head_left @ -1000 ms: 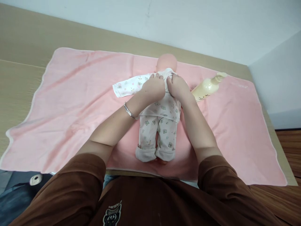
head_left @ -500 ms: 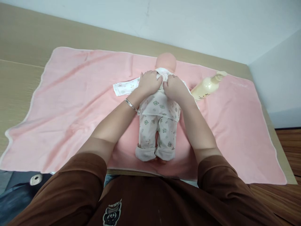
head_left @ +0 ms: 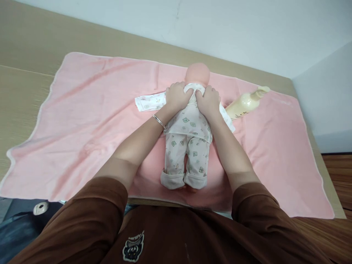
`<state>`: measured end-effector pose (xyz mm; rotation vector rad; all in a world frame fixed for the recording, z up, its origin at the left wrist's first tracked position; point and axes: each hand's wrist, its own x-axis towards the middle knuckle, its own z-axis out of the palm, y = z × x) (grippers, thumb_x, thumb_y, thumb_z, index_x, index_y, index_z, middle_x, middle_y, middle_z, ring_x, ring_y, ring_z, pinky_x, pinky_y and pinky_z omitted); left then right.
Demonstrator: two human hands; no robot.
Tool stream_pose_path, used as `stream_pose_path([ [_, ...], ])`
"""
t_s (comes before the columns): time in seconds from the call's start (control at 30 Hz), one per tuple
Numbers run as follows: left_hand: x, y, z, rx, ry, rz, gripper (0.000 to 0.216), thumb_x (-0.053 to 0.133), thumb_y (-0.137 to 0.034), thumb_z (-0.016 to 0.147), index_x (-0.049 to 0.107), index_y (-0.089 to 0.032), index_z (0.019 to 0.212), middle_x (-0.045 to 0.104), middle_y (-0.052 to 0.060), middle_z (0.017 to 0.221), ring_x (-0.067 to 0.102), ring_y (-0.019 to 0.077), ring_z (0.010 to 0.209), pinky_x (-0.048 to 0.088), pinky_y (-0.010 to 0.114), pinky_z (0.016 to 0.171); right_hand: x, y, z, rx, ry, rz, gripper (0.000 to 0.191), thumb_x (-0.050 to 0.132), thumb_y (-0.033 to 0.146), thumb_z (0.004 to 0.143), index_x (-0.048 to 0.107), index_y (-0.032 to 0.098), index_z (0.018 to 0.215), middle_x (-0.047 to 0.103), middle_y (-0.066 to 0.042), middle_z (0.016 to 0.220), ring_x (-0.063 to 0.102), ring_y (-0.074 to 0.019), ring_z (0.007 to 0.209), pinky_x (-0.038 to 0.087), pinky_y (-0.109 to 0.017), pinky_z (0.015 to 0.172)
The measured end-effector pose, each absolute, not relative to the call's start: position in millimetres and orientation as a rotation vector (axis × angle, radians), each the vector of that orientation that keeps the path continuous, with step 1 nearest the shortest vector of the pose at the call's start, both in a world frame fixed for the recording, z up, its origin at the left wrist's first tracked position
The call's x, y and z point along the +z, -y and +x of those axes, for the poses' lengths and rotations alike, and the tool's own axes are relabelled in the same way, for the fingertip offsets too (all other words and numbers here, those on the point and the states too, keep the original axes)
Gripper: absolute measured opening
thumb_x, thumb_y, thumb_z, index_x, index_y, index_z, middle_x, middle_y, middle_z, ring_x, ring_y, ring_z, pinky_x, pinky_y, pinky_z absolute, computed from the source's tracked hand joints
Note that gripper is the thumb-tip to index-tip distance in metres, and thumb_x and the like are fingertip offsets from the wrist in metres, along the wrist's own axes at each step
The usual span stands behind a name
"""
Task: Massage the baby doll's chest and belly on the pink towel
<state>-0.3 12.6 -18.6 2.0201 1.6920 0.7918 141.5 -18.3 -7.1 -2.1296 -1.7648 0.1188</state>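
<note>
A baby doll (head_left: 189, 121) in white printed pyjamas lies on a pink blanket (head_left: 96, 102), its bald head (head_left: 197, 73) away from me and no face showing. My left hand (head_left: 177, 97) is wrapped over its left-side shoulder as I see it, the thumb against the upper part of the top. On the other shoulder, my right hand (head_left: 209, 101) holds in the same way, thumb pointing inward. Both thumbs lie close together near the collar; the fingertips are partly hidden. One sleeve (head_left: 150, 102) stretches out to the left, the other (head_left: 228, 119) slants to the right.
A pale yellow pump bottle (head_left: 244, 104) lies tilted on the blanket, right of the doll and close to its sleeve. Beneath the blanket is a wooden table (head_left: 24, 44), bordered by a white wall (head_left: 233, 33) behind. Dark items are at the lower left.
My hands have eased apart a little, the right one shifting outward onto the shoulder. The gathered fabric near the collar now lies flatter. The view has tilted slightly.
</note>
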Motion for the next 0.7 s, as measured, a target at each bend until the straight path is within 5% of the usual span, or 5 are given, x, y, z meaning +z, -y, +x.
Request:
stream_pose_path([
  [0.3,-43,-28,-1,1.017,-1.685,1.972,0.023,0.061,-0.040,0.104,0.068,-0.021,0.093,0.080,0.016,0.113,0.069,0.0400,0.133,0.050,0.057,0.122,-16,15,144,0.063,1.753,-2.111,0.054,0.039,0.054,0.110,0.064,0.009,0.129,0.069,-0.028,0.136,0.063,-0.0433,0.135,0.048,-0.069,0.118],
  [0.7,-50,-33,-5,1.125,-1.719,1.904,0.015,0.061,-0.036,0.108,0.064,-0.022,0.103,0.075,0.015,0.117,0.069,0.0370,0.134,0.051,0.054,0.120,-13,17,143,0.038,1.736,-2.095,0.053,0.040,0.054,0.110,0.058,0.011,0.136,0.060,-0.028,0.145,0.052,-0.0467,0.145,0.042,-0.077,0.118],
])
